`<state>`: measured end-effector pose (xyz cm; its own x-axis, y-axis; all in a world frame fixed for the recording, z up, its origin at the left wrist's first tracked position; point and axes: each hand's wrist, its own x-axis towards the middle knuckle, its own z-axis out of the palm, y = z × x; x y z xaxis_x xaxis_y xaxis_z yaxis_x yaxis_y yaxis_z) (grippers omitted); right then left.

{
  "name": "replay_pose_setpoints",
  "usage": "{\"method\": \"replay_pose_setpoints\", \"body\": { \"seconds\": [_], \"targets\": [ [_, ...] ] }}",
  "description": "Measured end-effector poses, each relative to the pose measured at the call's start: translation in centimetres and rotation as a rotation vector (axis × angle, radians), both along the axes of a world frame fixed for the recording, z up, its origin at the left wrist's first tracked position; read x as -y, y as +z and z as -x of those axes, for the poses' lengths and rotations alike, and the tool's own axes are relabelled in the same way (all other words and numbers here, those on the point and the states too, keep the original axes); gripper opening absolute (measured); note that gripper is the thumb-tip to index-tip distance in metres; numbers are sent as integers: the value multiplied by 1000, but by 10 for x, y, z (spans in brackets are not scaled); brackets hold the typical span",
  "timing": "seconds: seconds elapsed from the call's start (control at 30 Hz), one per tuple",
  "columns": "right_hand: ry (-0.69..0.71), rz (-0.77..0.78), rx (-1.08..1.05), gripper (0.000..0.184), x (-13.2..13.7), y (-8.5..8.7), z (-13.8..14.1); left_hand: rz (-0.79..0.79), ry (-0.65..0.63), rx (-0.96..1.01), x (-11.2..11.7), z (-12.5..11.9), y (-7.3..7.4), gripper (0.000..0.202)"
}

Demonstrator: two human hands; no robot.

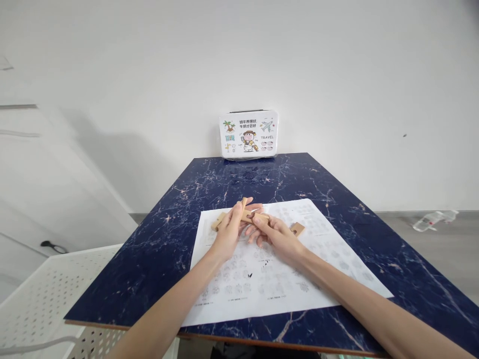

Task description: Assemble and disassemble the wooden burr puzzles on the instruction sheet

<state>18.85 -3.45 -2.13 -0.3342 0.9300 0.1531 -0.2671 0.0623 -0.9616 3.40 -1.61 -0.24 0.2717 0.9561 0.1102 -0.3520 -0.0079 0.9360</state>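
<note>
Both hands meet above a white printed sheet (239, 311) lying on the blue marbled table. My left hand (229, 229) is closed around notched wooden puzzle pieces (246, 216), with one piece sticking up past the thumb. From the right, my right hand (275, 234) pinches the right end of the pieces between thumb and fingers. How the pieces fit together is partly hidden by the fingers. Another wooden piece (218, 221) lies just left of my left hand. Beyond my right hand rests a further notched wooden piece (298, 229) on the paper.
At the table's far edge, a white case with cartoon prints (249, 134) stands against the wall. The blue table (149, 259) narrows away from me. To the left is a white perforated surface (33, 294). A clear plastic item (434, 219) lies on the floor at right.
</note>
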Motion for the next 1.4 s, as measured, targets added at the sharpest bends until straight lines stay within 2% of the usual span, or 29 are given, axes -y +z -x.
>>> {"method": "replay_pose_setpoints", "body": {
  "seconds": [0.17, 0.3, 0.57, 0.77, 1.03, 1.27, 1.4],
  "targets": [
    [13, -8, 3, 42, 0, -4, -1, 63, -76, 85, -2, 1, -1, 50],
    [-6, -21, -17, 38, 1, -6, 1, 88, -88, 122, -2, 0, -3, 49],
    [-28, -26, 36, 43, 3, -4, 1, 108, -113, 46, -4, 4, 2, 50],
    [0, -27, 16, 39, 3, -6, 2, 111, -108, 38, -1, 2, 3, 50],
    [39, -103, 74, 49, 9, 8, 9, 170, -202, -11, 6, -3, 3, 58],
    [51, -103, 77, 51, 11, 2, 12, 174, -275, -47, 6, -2, -1, 62],
    [45, -111, 49, 50, 10, -2, 16, 188, -258, -54, 7, -5, -4, 66]
  ]
}}
